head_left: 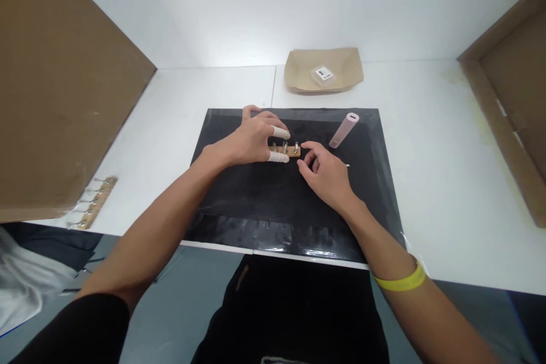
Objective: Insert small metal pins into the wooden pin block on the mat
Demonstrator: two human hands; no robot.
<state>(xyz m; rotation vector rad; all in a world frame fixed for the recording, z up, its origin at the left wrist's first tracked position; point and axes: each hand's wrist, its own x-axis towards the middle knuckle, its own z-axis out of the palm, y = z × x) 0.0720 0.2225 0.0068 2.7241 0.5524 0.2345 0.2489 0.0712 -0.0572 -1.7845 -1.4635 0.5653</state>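
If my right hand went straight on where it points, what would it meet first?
Your right hand would probably meet the right end of the wooden hook rack first, with your left hand beyond. Depth is hard to judge here.

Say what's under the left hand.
Under the left hand: a wooden strip, over the black mat. Its right end shows past the fingertips, with three metal fittings in view. The hand covers the rest, so its left end and any further fittings can't be seen.

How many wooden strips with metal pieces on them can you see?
2: one strip on the black mat at the left hand, partly hidden by it; another strip on the white table at far left.
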